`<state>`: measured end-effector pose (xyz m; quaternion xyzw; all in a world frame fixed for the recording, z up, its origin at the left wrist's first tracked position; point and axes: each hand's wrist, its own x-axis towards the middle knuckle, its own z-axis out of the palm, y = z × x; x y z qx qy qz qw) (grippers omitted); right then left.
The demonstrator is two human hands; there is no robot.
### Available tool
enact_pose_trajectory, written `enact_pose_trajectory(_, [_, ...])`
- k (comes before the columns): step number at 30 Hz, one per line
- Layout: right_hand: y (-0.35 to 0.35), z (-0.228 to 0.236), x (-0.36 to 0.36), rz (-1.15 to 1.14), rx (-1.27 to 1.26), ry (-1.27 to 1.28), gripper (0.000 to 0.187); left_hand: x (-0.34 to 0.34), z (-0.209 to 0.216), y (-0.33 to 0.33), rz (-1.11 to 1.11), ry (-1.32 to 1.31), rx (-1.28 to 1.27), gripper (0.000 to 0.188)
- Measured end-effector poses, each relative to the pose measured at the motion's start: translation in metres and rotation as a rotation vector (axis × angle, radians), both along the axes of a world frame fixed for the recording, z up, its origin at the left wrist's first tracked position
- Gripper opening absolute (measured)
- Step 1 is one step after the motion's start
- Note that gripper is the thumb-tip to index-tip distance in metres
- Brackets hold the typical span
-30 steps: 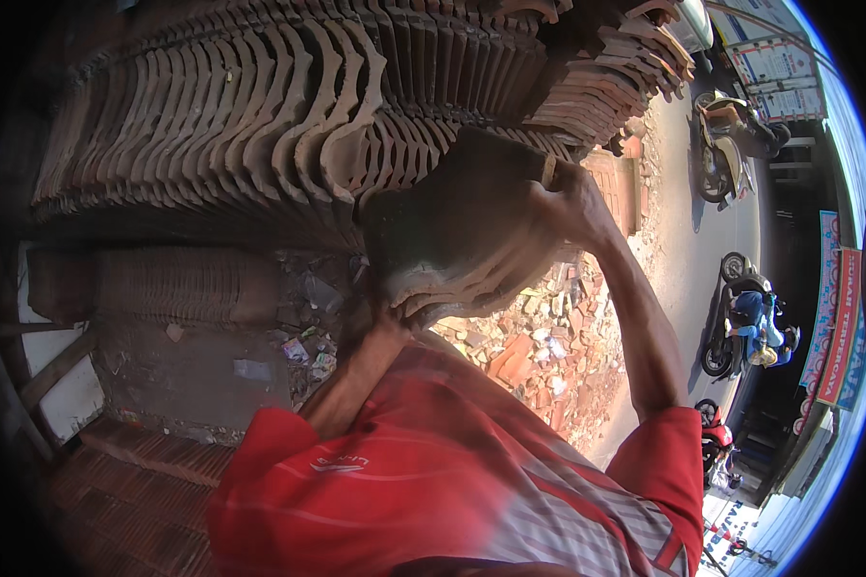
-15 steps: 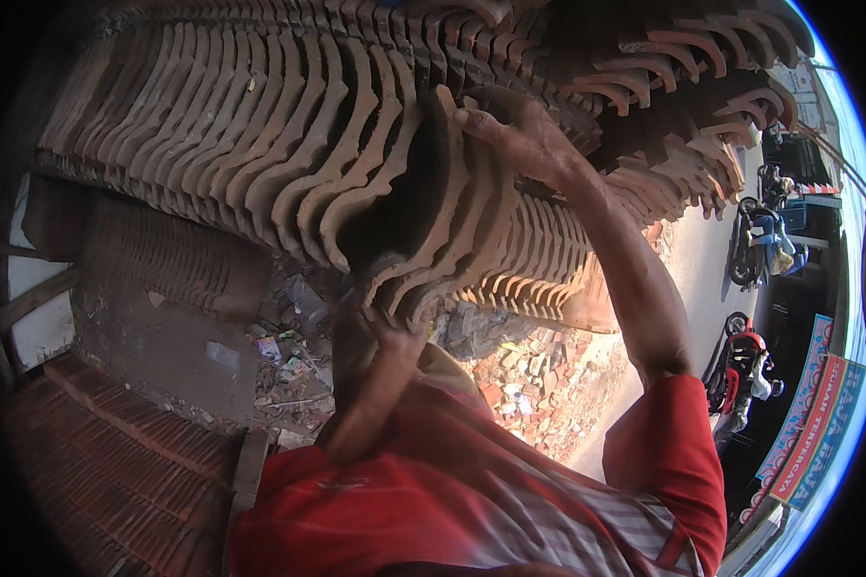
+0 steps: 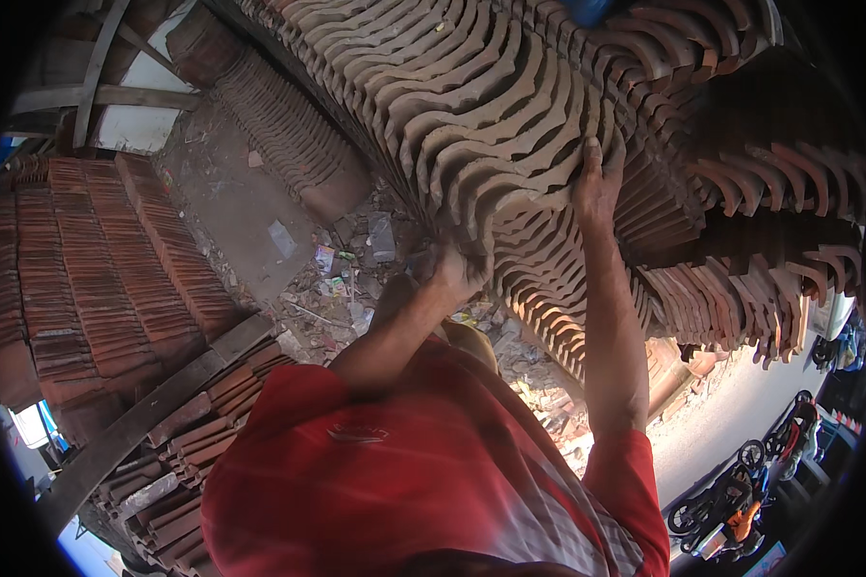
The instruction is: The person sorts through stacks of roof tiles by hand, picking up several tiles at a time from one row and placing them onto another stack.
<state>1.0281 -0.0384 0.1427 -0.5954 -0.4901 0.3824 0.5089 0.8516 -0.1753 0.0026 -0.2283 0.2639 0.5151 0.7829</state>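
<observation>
Both bare hands are on a long row of wavy, grey-brown clay roof tiles (image 3: 495, 144) that stand on edge, packed face to face and running from the upper left down toward the middle right. The left hand (image 3: 464, 274) is curled, its fingers bent around the lower ends of the tiles nearest the body; just how many it clasps is hidden. The right hand (image 3: 598, 188) grips the opposite ends, thumb laid along the near edge and the other fingers passing over the far side. The person's red short-sleeved shirt with grey stripes (image 3: 385, 462) fills the bottom. Beneath the left forearm lies pale broken rubble mixed with litter (image 3: 356, 284), beside a lower row of dark brown tiles (image 3: 289, 125). At the left stands a broad block of stacked reddish-brown tiles (image 3: 106, 279); a long dark wooden plank (image 3: 154, 418) slants past its near side, with loose reddish tiles (image 3: 229, 392) close beside it. More curved reddish tiles (image 3: 726, 298) jut out to the right of the right forearm, and beyond them several motorcycles (image 3: 731, 505) stand along a sunlit pale grey road (image 3: 712, 438).
</observation>
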Motion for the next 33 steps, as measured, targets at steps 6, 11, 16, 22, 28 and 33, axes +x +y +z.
enact_pose_trajectory(6, [-0.002, 0.003, -0.003, -0.154, -0.038, -0.187, 0.077, -0.092, -0.044, -0.072, -0.353, 0.402, -0.185, 0.079])
enact_pose_trajectory(11, [-0.036, -0.025, 0.017, -0.148, -0.085, 0.345, 0.086, -0.241, -0.090, -0.167, -0.056, 0.884, -0.462, 0.063])
enact_pose_trajectory(16, [-0.114, -0.107, 0.013, -0.340, -0.355, 0.319, 0.080, -0.367, -0.123, -0.349, 0.104, 0.898, -0.648, 0.059])
enact_pose_trajectory(22, [-0.269, -0.266, -0.004, 0.388, -1.087, -0.749, 0.058, -0.414, -0.138, -0.437, 0.172, 0.717, -0.821, 0.064])
enact_pose_trajectory(28, [-0.286, -0.239, -0.200, 0.378, -0.922, -0.752, 0.053, -0.512, -0.167, -0.449, -0.060, 1.254, -0.407, 0.042])
enact_pose_trajectory(33, [-0.181, -0.270, -0.282, 0.660, -0.537, -0.683, 0.035, -0.558, -0.132, -0.309, -0.924, 2.052, -0.605, 0.030])
